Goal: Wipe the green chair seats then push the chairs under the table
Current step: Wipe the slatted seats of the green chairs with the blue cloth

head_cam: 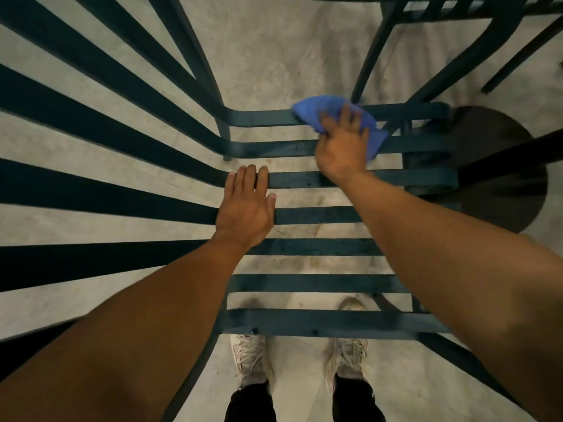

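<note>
1. Looking straight down on a dark green slatted seat [320,281] in the middle of the frame, with pale floor [274,56] showing between the slats.
2. Right hand [342,144] spread flat, fingers wide, pressing a blue cloth [307,112] onto the far slats, right of center in the upper half.
3. Cloth bunched under the palm, poking out to the left and right of the hand, a bit blurry.
4. Left hand [246,205] open and flat, holding nothing, resting on the middle slats at the left side of the seat, fingers close together.
5. Long dark slats of the chair back [91,193] fanning out across the left half of the frame.
6. Second chair [457,32] at the upper right, legs standing on the floor just past the cloth.
7. Dark round base [502,166] on the floor at the right edge of the seat, under the slats.
8. Two pale shoes [251,360] at the bottom middle, toes tucked under the near edge of the seat, dark trousers above them.
9. Both bare arms reaching in from the bottom corners.
</note>
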